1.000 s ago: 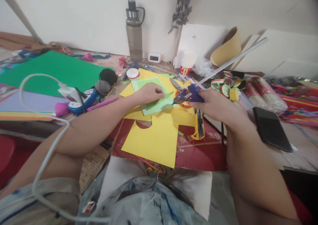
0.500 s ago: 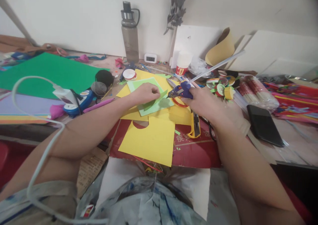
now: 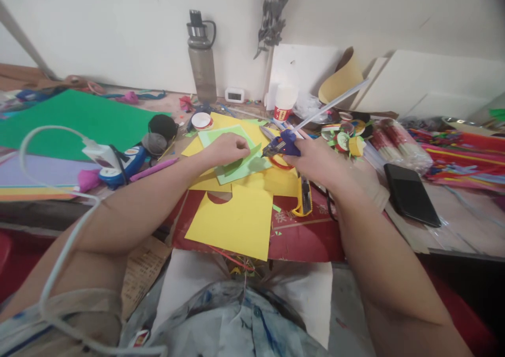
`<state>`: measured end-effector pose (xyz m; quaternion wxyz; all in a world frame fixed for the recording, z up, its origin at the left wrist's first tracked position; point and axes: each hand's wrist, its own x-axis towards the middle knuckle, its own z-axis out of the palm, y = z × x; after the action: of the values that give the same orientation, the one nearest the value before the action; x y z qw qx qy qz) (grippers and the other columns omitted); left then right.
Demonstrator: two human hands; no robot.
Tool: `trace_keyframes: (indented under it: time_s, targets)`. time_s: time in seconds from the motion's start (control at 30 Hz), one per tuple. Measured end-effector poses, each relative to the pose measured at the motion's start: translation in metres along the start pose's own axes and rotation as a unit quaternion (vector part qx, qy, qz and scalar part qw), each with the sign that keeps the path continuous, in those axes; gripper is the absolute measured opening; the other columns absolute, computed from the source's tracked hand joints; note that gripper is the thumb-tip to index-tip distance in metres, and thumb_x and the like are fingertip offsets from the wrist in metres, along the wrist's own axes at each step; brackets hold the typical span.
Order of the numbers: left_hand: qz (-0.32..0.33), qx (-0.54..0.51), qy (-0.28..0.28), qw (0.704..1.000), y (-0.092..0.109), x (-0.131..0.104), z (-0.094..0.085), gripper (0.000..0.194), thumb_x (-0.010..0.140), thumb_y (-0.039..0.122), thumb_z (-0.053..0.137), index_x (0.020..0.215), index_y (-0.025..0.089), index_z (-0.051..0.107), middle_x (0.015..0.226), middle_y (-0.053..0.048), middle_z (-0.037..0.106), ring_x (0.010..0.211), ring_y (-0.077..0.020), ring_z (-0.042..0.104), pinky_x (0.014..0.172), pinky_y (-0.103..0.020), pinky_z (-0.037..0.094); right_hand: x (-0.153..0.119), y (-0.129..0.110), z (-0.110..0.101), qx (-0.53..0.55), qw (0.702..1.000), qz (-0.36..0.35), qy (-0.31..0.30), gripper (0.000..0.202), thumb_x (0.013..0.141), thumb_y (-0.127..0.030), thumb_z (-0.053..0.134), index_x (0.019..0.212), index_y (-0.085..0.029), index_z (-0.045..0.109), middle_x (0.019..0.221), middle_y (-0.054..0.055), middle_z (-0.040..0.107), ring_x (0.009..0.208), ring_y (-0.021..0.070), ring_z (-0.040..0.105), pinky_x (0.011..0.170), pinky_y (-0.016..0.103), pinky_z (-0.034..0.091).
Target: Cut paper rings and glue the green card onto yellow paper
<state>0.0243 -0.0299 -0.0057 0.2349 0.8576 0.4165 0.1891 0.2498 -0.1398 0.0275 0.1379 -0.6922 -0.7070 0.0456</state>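
Note:
My left hand (image 3: 229,149) is closed, pinching a small green paper piece (image 3: 252,154) over light green sheets (image 3: 232,175). My right hand (image 3: 313,160) is wrapped round a blue hot glue gun (image 3: 287,142), with a long clear glue stick (image 3: 335,103) jutting from its back. The gun's nozzle points left, close to the edge of the green piece; whether it touches I cannot tell. Beneath lie yellow sheets (image 3: 236,220), one with a rounded notch cut out. A yellow utility knife (image 3: 304,196) rests just below my right hand.
Behind stand a grey water bottle (image 3: 202,68), a small white clock (image 3: 234,95) and a paper cup (image 3: 284,104). A black phone (image 3: 411,194) lies to the right. On the left are a large green sheet (image 3: 79,120) and a white cable (image 3: 65,252). A red board (image 3: 303,238) lies underneath.
The whole view has shifted slightly, with most things sitting a little further left. Both hands keep nearly the same pose, the left on the green piece and the right on the glue gun.

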Motion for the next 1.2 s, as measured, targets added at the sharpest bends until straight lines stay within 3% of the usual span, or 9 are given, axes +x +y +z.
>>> trace_keyframes:
  time_s: [0.13,0.43,0.57,0.87,1.07,1.2]
  targets:
    - [-0.001,-0.001,-0.003,1.0,0.001,-0.001,-0.001,0.02,0.075,0.029,0.06,0.076,0.017,0.076,0.082,-0.003,0.078,0.08,-0.0172,0.067,0.074,-0.026,0.048,-0.005,0.011,-0.01,-0.037,0.999,-0.009,-0.02,0.03,0.095,-0.043,0.06,0.098,-0.017,0.072,0.091,0.013,0.075,0.08,0.0249,0.066,0.067,0.03,0.041]
    - [0.02,0.001,-0.019,1.0,0.001,-0.001,0.0,0.022,0.078,0.032,0.064,0.082,0.017,0.08,0.09,-0.004,0.08,0.086,-0.0184,0.069,0.082,-0.028,0.05,-0.005,0.023,-0.016,-0.082,0.995,-0.036,-0.04,0.032,0.095,-0.048,0.061,0.091,-0.018,0.071,0.092,0.013,0.073,0.082,0.0261,0.065,0.067,0.031,0.04]
    - [0.022,0.005,-0.022,0.999,0.004,-0.002,0.0,0.022,0.078,0.032,0.065,0.082,0.017,0.08,0.09,-0.004,0.08,0.086,-0.0187,0.07,0.082,-0.028,0.05,-0.007,0.015,-0.014,-0.054,0.997,-0.038,-0.038,0.029,0.093,-0.047,0.065,0.089,-0.019,0.072,0.088,0.011,0.074,0.082,0.0245,0.064,0.069,0.031,0.041]
    - [0.026,0.032,-0.02,0.999,0.002,0.001,0.0,0.026,0.079,0.034,0.061,0.082,0.017,0.08,0.087,-0.003,0.079,0.084,-0.0186,0.069,0.078,-0.028,0.048,-0.015,-0.023,-0.018,0.009,0.997,-0.052,-0.065,0.014,0.09,-0.029,0.067,0.086,-0.017,0.072,0.09,0.009,0.076,0.079,0.0223,0.065,0.065,0.028,0.041]
    - [0.018,0.04,-0.027,0.999,0.002,0.002,-0.002,0.029,0.078,0.035,0.061,0.086,0.014,0.08,0.084,-0.003,0.078,0.084,-0.0192,0.068,0.077,-0.028,0.047,-0.013,-0.028,-0.002,0.085,0.99,-0.072,-0.088,0.014,0.091,-0.03,0.064,0.092,-0.02,0.072,0.097,0.007,0.077,0.087,0.0242,0.069,0.069,0.029,0.045]
    - [0.02,0.032,-0.022,0.999,0.002,0.001,-0.001,0.028,0.078,0.035,0.062,0.085,0.015,0.081,0.085,-0.003,0.079,0.084,-0.019,0.068,0.079,-0.028,0.048,-0.014,-0.024,-0.006,0.056,0.994,-0.059,-0.077,0.013,0.089,-0.03,0.065,0.089,-0.019,0.072,0.092,0.008,0.076,0.083,0.0245,0.067,0.067,0.03,0.043]
